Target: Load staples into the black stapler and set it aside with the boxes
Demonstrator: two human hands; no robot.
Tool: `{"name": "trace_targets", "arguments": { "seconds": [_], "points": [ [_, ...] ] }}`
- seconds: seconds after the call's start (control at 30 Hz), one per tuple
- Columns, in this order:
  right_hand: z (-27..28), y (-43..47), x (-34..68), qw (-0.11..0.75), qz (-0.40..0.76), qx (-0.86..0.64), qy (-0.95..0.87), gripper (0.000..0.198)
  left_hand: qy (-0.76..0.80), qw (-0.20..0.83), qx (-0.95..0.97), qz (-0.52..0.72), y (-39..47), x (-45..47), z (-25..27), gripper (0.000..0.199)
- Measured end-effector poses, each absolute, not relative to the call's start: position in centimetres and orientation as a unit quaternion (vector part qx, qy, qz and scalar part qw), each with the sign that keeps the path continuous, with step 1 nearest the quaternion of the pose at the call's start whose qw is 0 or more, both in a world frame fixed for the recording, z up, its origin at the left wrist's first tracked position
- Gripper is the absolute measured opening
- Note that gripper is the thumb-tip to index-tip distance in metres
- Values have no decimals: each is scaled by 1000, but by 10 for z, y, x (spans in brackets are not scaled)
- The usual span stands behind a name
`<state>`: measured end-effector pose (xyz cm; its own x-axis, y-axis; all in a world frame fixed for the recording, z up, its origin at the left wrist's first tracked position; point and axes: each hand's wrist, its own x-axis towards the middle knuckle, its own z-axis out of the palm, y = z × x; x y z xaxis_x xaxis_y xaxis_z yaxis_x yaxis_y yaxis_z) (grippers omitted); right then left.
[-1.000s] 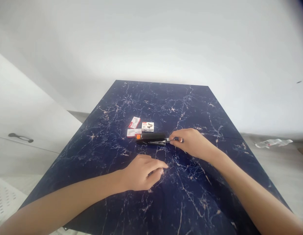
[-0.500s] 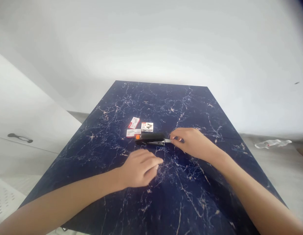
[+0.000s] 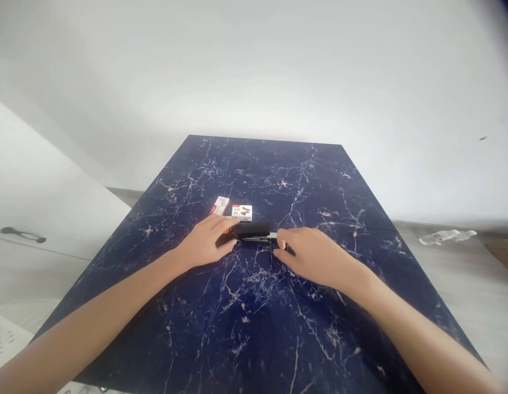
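Note:
A black stapler (image 3: 254, 230) with an orange patch lies lengthwise across the dark blue marbled table (image 3: 254, 328). My left hand (image 3: 206, 238) grips its left end, thumb on the near side and fingers over the far side, covering most of the orange patch. From the stapler's right end a short silver metal strip (image 3: 273, 235) sticks out. The curled fingers of my right hand (image 3: 309, 251) are at that strip, with the thumb a little apart below. Just behind the stapler stand a small white box (image 3: 241, 212) with a stapler picture and a red-and-white box (image 3: 220, 206).
A white wall (image 3: 262, 65) rises behind the table. At the left is a white cabinet with a dark handle (image 3: 23, 235). A clear plastic piece (image 3: 447, 237) lies beyond the table's right edge. Part of a white perforated surface (image 3: 1, 342) shows at lower left.
My left hand has moved up and left from the table onto the stapler's left end, covering one of the boxes. The metal strip sticks out less, and my right hand is closer to the stapler.

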<state>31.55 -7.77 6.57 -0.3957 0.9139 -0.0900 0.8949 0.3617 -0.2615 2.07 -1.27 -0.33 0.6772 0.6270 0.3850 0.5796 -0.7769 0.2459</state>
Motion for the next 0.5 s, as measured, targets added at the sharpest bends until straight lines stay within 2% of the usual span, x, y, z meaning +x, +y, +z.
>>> {"name": "trace_targets", "arguments": {
  "seconds": [0.2,0.5],
  "points": [
    [38,-92,286,68,80,-535,-838,16,334,63,905,254,-10,18,-5,42],
    [19,-108,264,128,111,-537,-826,27,329,61,902,273,-9,17,-8,34]
  ]
}}
